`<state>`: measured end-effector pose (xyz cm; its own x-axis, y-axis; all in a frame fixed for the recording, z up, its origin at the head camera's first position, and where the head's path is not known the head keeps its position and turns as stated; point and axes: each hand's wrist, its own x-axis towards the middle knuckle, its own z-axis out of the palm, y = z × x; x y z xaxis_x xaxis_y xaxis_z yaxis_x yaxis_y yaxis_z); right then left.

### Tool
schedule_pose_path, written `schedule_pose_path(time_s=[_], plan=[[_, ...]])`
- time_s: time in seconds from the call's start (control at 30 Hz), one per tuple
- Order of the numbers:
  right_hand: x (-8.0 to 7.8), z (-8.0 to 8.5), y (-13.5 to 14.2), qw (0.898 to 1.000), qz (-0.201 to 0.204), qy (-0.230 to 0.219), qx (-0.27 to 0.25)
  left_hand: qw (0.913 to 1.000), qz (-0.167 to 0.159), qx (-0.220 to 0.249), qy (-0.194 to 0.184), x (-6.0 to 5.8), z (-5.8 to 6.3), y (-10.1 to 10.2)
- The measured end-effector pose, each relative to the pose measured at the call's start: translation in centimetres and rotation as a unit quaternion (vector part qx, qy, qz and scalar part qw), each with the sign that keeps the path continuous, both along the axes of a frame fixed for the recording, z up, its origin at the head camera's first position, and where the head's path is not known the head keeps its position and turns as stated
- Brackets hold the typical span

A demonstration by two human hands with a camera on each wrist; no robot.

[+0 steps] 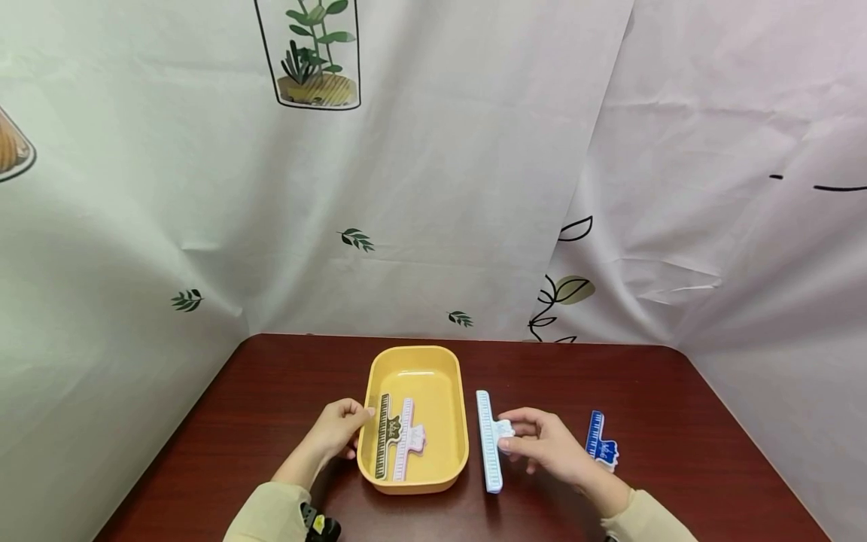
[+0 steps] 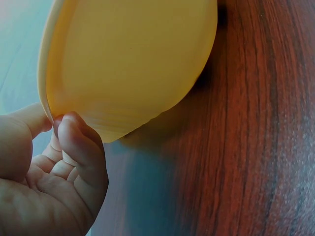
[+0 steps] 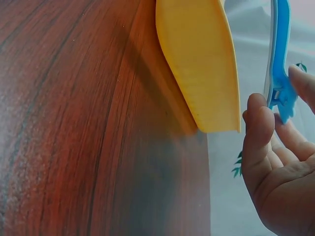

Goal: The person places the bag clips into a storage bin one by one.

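Note:
My left hand [image 1: 337, 429] pinches the left rim of a yellow tray [image 1: 450, 421], thumb and finger on either side of its wall in the left wrist view. Two long ruler-patterned clips lie in the tray's left half: a black-and-cream clip [image 1: 383, 436] and a pink clip [image 1: 404, 440]. To the right of the tray, my right hand [image 1: 549, 444] holds a light blue clip [image 1: 489, 444] by its shaped handle, between thumb and fingers. The clip's long bar points away from me, and the right wrist view shows it up off the table.
A dark blue clip [image 1: 596, 436] lies on the reddish-brown table [image 1: 542, 369], partly hidden behind my right wrist. White printed cloth [image 1: 433, 188] hangs along the table's back and sides. A black band [image 1: 318, 521] circles my left wrist.

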<state>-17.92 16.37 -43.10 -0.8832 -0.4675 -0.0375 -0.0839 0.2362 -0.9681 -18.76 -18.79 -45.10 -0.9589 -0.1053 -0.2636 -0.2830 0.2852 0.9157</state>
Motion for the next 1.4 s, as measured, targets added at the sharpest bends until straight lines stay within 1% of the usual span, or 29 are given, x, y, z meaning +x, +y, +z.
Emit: schedule_pose_path(time_s=[0.23,0.57,0.77,1.1,1.4], plan=[[-0.1,0.0,-0.6,1.000,-0.004,0.018,0.005,1.0000,0.000,0.000,-0.001,0.0,0.1,0.0],[-0.1,0.1,-1.3,0.999,-0.001,0.032,0.010,1.0000,0.005,-0.004,0.001,0.0,0.0,0.1],[0.0,0.4,-1.5,1.000,0.002,0.030,0.006,1.0000,0.005,-0.005,0.000,0.1,0.2,0.1],[-0.2,0.5,-1.8,0.999,-0.002,0.035,0.035,1.0000,0.005,-0.004,0.001,0.1,0.2,0.1],[-0.2,0.6,-2.2,0.999,0.003,0.039,0.036,1.0000,0.001,-0.004,0.000,0.1,0.3,0.1]])
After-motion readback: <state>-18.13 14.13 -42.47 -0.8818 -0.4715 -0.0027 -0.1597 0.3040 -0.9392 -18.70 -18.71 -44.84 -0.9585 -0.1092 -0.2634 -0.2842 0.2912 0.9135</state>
